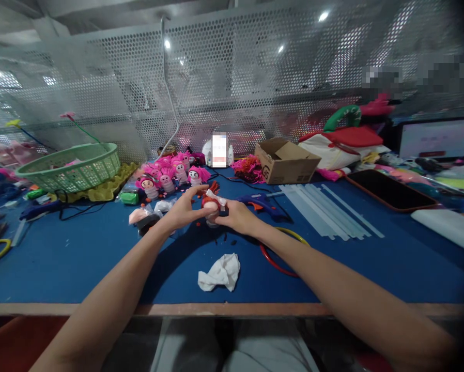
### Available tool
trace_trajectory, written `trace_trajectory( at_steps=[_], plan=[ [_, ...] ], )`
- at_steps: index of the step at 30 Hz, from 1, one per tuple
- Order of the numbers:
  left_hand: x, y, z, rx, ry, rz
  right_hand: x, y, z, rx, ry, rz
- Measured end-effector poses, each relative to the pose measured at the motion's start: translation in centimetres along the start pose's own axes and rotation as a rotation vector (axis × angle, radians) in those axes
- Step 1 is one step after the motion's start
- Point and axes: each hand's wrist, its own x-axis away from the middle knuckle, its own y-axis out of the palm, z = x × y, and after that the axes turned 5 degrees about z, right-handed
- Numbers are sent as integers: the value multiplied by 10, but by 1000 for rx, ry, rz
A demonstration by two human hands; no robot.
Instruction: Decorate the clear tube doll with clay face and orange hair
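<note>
Bare forearms [116, 279] and wrists [258, 227]; fingers [195, 192] bare too, apparently.

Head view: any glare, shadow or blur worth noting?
Head view, top: bright spots glare around the mesh panel; head view, middle: the held doll is too small for fine detail; head view, lower left: shadow lies beside the left arm on the blue table; head view, right: the edge darkens to black.

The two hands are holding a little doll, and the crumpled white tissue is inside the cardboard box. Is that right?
Not quite: the tissue isn't inside the cardboard box. The head view shows it on the blue table, between the forearms. The left hand and right hand are indeed holding a little doll.
</note>
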Motion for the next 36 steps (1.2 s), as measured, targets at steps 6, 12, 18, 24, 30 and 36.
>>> trace_trajectory(
  at_steps=[6,12,18,24,30,36],
  plan=[
    [-2,-2,-1,5,-14,2,1,-1,0,-29,-17,-2],
    [-1,-5,0,-5,-28,-12,1,-1,2,-40,-24,-6],
    [-2,-5,3,8,-51,-2,2,-1,1,-75,-31,-2],
    [-2,-14,-6,76,-21,-94,2,-1,1,-69,6,5],
    [-3,-15,-5,84,-31,-74,2,-1,2,-56,6,9],
    [-4,-14,-5,54,-41,-49,2,-2,0,-52,6,4]
  ],
)
